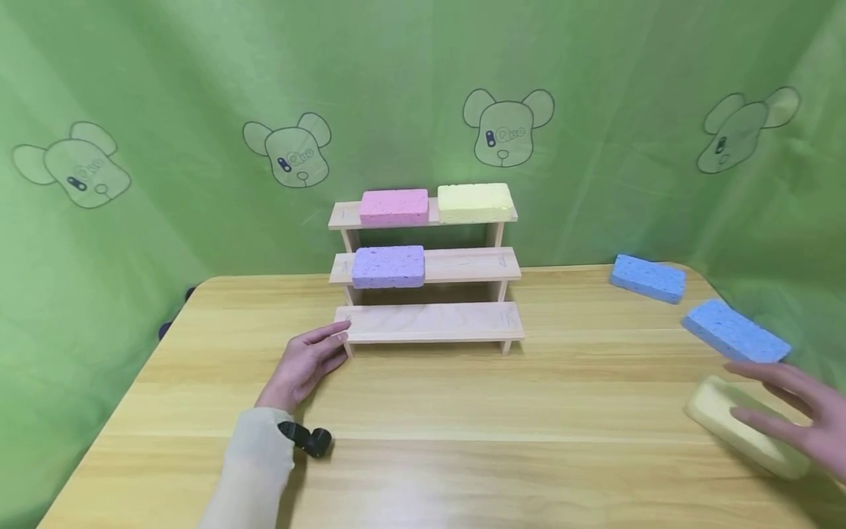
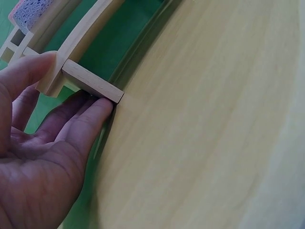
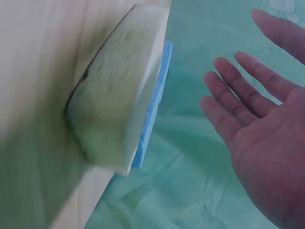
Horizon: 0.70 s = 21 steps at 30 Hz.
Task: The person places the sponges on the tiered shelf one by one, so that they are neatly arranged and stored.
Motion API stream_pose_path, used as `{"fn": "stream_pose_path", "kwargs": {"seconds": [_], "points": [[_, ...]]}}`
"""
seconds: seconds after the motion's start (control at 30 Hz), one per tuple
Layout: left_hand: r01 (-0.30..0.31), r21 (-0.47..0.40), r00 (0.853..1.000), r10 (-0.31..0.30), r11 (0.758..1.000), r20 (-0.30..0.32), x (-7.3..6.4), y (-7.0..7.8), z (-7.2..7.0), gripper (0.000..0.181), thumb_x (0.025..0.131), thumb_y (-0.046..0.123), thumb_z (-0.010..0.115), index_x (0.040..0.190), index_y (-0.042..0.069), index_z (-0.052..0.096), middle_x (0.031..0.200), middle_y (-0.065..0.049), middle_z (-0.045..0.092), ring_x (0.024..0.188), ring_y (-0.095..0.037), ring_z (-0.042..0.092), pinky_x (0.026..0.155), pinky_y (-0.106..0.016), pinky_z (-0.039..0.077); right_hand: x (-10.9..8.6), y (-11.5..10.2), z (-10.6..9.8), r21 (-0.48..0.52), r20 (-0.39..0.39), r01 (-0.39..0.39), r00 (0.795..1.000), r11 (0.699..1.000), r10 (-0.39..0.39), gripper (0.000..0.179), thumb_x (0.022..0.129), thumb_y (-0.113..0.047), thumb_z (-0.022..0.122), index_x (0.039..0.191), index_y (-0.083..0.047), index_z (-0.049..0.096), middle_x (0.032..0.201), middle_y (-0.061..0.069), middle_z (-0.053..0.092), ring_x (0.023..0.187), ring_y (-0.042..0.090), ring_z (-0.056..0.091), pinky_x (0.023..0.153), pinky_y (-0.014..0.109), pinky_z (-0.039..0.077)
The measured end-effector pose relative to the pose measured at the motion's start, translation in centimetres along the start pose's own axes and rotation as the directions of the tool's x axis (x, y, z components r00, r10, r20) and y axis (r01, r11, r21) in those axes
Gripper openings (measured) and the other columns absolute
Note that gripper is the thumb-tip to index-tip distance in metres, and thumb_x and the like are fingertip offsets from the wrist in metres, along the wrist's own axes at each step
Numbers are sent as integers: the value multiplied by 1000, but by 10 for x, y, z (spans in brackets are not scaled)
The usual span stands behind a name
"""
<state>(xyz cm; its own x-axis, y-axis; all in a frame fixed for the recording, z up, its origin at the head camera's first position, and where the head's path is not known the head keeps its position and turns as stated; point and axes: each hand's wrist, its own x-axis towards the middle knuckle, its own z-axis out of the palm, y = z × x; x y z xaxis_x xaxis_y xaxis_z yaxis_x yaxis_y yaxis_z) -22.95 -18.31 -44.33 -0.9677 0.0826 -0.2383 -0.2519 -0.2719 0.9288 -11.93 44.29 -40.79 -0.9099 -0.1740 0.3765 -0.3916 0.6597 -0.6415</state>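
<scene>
A three-step wooden shelf (image 1: 436, 323) stands at the back middle of the table. My left hand (image 1: 311, 365) is at its lower left end; in the left wrist view the thumb lies on the board and the fingertips meet the wooden leg (image 2: 93, 81). Pink (image 1: 394, 208) and yellow (image 1: 474, 203) sponges sit on the top step, a purple sponge (image 1: 388, 266) on the middle one. At the right, my right hand (image 1: 803, 408) hovers with spread fingers over a blurred pale yellow sponge (image 1: 747, 430). The right wrist view shows a gap between palm and sponge (image 3: 114, 95).
Two blue sponges (image 1: 648, 278) (image 1: 735, 332) lie toward the table's right back corner. A green curtain (image 1: 396, 88) with bear-head prints hangs behind and around the wooden table (image 1: 463, 419). A black device (image 1: 307, 438) is strapped on the left wrist over a pale sleeve.
</scene>
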Motion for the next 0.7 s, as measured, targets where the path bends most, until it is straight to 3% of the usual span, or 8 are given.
{"fn": "stream_pose_path", "kwargs": {"seconds": [0.2, 0.37, 0.47, 0.63, 0.7], "points": [[8, -5, 1000, -8, 1000, -9, 2, 0, 1, 38, 93, 0, 64, 131, -5, 59, 146, -14, 44, 118, -25, 56, 97, -37, 50, -18, 31, -5, -14, -44, -6, 999, 1000, 5, 77, 71, 20, 75, 141, -3, 51, 132, -20, 48, 128, -5, 32, 103, 3, 21], [0, -2, 1000, 0, 1000, -3, 2, -2, 0, 38, 93, 1, 65, 131, -5, 59, 147, -15, 43, 118, -25, 56, 98, -38, 49, -35, 58, -9, -132, -28, -49, 999, 990, 46, 92, 68, 8, 84, 149, -12, 43, 133, -31, 36, 125, -13, 23, 102, 1, 9], [-6, 2, 1000, 6, 1000, -2, 2, -2, 0, 40, 93, 0, 64, 132, -7, 57, 147, -15, 43, 118, -25, 56, 98, -38, 49, -42, 68, -10, -222, -33, -50, 998, 974, 44, 107, 61, -1, 91, 152, -17, 38, 131, -39, 28, 121, -19, 19, 98, 1, 0], [1, 1, 1000, -1, 1000, -10, 3, -2, -1, 39, 93, 1, 65, 131, -6, 58, 146, -16, 44, 116, -24, 58, 97, -37, 50, -49, 77, -7, -287, -54, 22, 998, 958, -39, 131, 39, -7, 97, 153, -29, 37, 128, -43, 24, 118, -20, 20, 94, -1, 6], [5, -2, 1000, -5, 1000, -15, 3, -2, -1, 38, 93, 1, 66, 130, -5, 60, 146, -16, 45, 115, -24, 59, 97, -37, 50, -51, 79, -5, -301, -56, 17, 998, 954, -36, 134, 34, -7, 97, 153, -24, 36, 137, -31, 31, 115, -22, 18, 93, -2, 7]]}}
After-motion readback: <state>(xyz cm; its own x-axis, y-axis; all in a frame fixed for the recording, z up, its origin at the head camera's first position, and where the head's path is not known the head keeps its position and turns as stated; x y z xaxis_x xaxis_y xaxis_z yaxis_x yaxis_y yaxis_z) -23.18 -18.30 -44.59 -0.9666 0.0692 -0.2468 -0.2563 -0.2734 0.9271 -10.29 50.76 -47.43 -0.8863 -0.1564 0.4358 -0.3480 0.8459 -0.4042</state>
